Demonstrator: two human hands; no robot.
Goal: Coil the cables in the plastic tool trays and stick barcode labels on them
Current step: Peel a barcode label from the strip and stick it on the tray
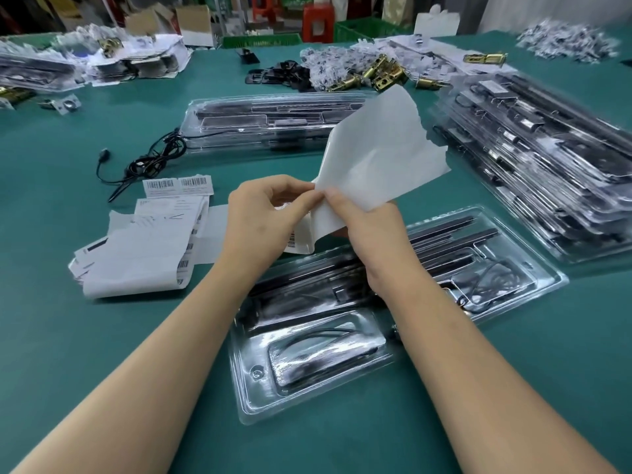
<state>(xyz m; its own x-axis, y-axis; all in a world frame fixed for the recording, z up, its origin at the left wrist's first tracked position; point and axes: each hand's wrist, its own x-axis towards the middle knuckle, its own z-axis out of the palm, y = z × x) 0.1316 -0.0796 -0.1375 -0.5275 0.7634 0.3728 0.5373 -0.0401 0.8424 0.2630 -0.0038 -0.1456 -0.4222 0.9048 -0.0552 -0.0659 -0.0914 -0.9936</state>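
A left hand (263, 217) and right hand (364, 234) pinch a white sheet (376, 155) above a clear tray (249, 398) on a green table (102, 354). A barcode label (297, 239) hangs beneath the fingers. Label strips (143, 248) lie left. Farther off, a loose black cable (154, 159) trails from a second tray (273, 121). Stacked trays (547, 172) sit right.

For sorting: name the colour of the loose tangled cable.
Black; the loose tangled cable shows best in head view.
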